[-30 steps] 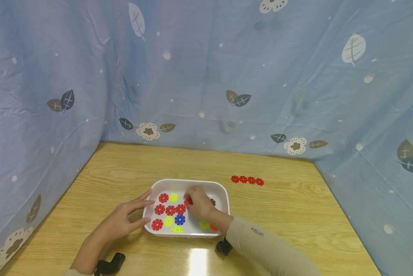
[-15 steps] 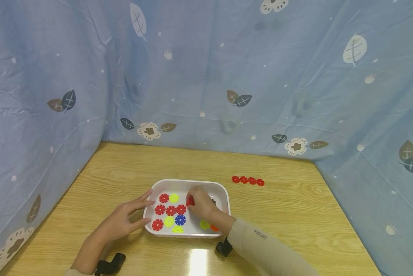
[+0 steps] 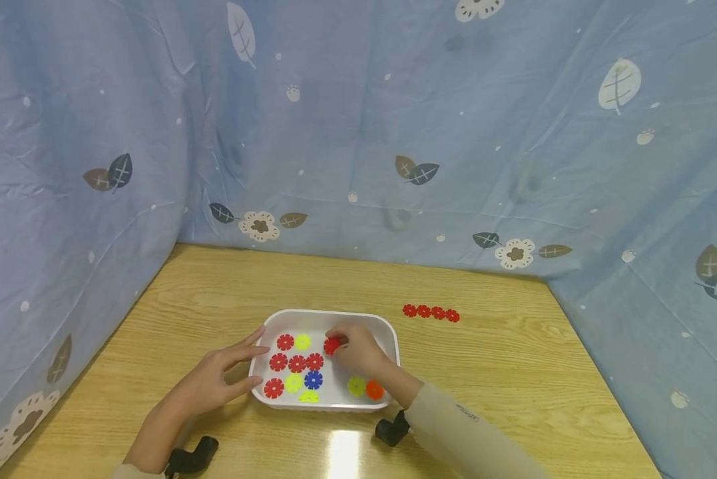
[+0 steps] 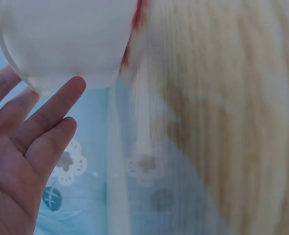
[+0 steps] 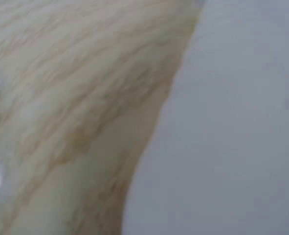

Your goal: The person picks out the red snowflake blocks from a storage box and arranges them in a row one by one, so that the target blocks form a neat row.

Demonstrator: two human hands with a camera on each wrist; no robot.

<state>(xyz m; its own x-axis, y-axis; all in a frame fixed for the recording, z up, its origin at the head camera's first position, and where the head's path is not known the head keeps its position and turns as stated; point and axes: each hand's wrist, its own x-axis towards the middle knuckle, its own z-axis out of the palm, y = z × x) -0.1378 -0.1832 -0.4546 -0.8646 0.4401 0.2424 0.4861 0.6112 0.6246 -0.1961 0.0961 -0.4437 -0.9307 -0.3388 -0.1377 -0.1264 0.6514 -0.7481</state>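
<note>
A white tray (image 3: 358, 406) holds several notched, flower-shaped plastic discs. With fingers spread and fairly straight, my left hand (image 3: 211, 382) rests against the tray's left rim; the left wrist view shows its fingers (image 4: 61, 100) at the tray's outer wall (image 4: 71, 44). Inside the tray, toward the back, my right hand (image 3: 358, 349) pinches a red disc (image 3: 331, 346) with thumb and finger. Left of it lie red discs (image 3: 297, 363), yellow discs (image 3: 293, 382) and a blue disc (image 3: 313, 380). The right wrist view shows only blurred table and a pale surface, no fingers.
Four-sided wooden table (image 3: 490, 372) meets blue patterned cloth (image 3: 346, 133) at the back and sides. A joined row of red discs (image 3: 431, 312) lies behind the tray, to the right. A yellow-green disc (image 3: 356, 386) and an orange disc (image 3: 375, 390) sit at the tray's front right.
My right hand has shifted slightly right, and the red disc it pinches now shows more of its face. The orange disc has come into fuller view; the brown one is covered. The left hand stays put.
</note>
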